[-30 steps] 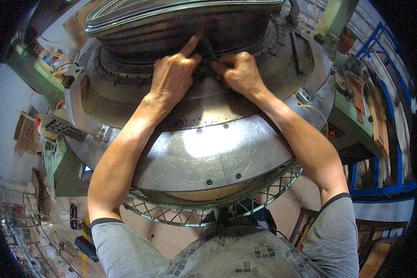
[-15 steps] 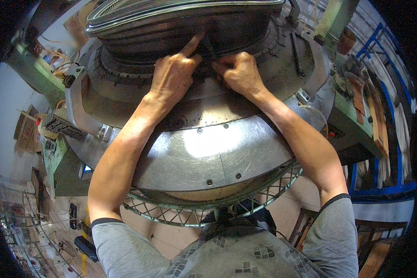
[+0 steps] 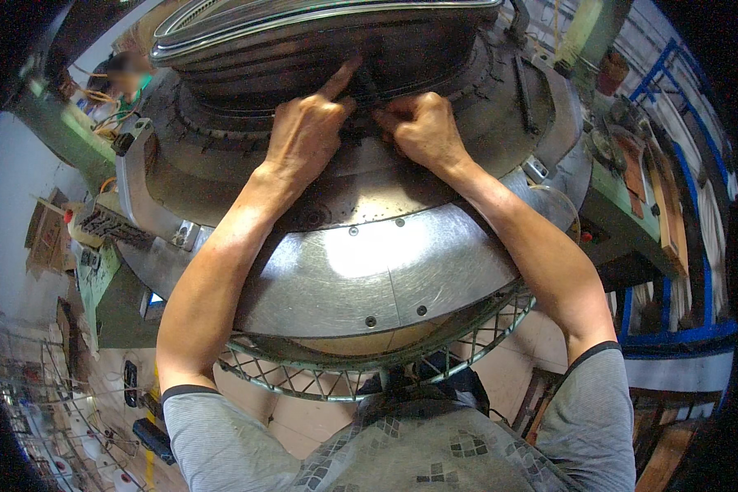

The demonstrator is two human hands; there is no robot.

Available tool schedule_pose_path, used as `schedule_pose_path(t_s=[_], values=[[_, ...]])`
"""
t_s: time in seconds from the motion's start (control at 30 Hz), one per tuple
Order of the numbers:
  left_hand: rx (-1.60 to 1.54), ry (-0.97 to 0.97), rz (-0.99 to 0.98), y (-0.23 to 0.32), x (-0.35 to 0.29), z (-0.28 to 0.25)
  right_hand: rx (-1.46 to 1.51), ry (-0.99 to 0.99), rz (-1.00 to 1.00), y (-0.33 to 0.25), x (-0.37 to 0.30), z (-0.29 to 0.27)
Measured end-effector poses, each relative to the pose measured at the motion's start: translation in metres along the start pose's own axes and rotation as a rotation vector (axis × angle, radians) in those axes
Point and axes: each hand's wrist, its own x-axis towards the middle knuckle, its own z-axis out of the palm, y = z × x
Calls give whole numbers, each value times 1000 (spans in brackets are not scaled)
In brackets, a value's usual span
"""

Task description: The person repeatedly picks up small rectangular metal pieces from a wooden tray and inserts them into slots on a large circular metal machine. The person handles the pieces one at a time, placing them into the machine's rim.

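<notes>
Both my hands are at the near side of a large round metal machine, low against the dark ribbed drum [image 3: 254, 70] in its middle. My left hand [image 3: 307, 131] has its index finger stretched up against the drum wall, while its other fingers are curled in. Just to the right, my right hand [image 3: 426, 131] is closed in a pinch, its fingertips turned toward the left hand. A narrow dark strip [image 3: 367, 80] on the drum lies between the hands. Whatever the fingers grip is too small and shadowed to make out.
A shiny curved metal plate [image 3: 377, 275] lies under my forearms, above a green lattice ring [image 3: 303, 379]. Metal brackets [image 3: 143, 176] stand around the machine. Blue racking [image 3: 697, 197] is at the right. Beyond the machine at far left is another person [image 3: 131, 82].
Another person's head and green clothing have come into view at the far left. My hands hold almost the same place and pose.
</notes>
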Motion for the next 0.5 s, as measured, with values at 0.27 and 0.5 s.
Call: schedule_pose_path(t_s=[0.27, 0.5], values=[[-49, 35, 59, -3, 0, -2, -2, -27, 17, 2, 1, 0], [-57, 11, 33, -6, 0, -1, 14, -39, 34, 4, 0, 0]])
